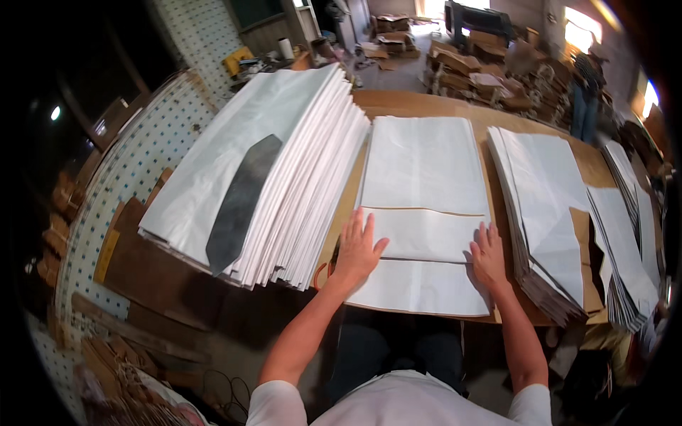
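Observation:
In front of me lies a long white paper sheet [426, 163] with a folded band across its middle and another section toward the near table edge. My left hand [359, 248] rests on the left side of the band, fingers stretched and thumb spread. On the right side, my right hand [487, 255] lies with its fingers extended along the paper edge. Neither hand grips anything. To the left stands a tall stack of white paper sheets [234, 135]. A dark grey flat strip with a pointed end [245, 202] lies on that stack.
Right of me is a lower pile of white folded sheets [543, 192], with more white sheets [625, 248] beyond it. An orange handle [321, 275] shows beside the left stack. Brown cardboard bundles [490, 78] fill the far floor, where a person [587, 96] stands.

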The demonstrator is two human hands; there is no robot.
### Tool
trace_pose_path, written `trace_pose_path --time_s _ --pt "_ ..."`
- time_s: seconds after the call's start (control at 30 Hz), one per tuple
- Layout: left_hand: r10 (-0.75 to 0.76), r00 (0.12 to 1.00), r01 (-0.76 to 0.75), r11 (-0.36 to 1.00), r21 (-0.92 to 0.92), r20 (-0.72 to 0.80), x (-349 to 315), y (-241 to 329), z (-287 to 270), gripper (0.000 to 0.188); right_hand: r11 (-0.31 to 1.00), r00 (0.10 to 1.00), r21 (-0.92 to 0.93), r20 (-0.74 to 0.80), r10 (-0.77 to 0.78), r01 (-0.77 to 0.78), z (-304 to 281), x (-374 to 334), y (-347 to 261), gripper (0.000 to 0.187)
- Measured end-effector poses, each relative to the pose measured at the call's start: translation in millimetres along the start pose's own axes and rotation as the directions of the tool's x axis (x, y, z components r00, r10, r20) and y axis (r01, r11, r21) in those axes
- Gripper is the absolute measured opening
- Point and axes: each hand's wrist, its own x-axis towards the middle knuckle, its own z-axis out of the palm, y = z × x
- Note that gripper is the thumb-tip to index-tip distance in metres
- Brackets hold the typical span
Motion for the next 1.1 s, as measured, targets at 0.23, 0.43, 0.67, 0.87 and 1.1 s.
trace_pose_path --time_s 0.23,0.43,0.67,0.87,1.1 --pt "-0.055 0.97 0.07 0.996 0.058 -0.238 26 24 -245 0.06 0.974 0.98 0.212 -0.197 -0.041 0.084 -29 -39 -24 0.062" --pt "-0.554 0.833 0.521 0.781 0.345 -0.005 5 -83 -259 0.103 0.928 0.975 0.373 -0.211 0.063 0.02 -23 -54 -41 0.061" --pt "-0.57 0.822 0.532 0.755 0.383 -0.019 8 -91 -260 0.103 0.916 0.973 0.399 -0.197 0.123 -0.035 -28 -56 -34 0.062" --pt "-0.027 0.97 0.074 0.979 0.189 -0.241 29 -3 -222 0.06 0.947 0.946 0.304 -0.324 -0.002 0.106 -34 -13 -57 0.061" --pt "0.11 0.992 -0.082 0.941 -0.328 0.067 69 40 -42 0.037 0.964 0.965 0.122 0.086 -0.246 0.235 -20 79 -108 0.063"
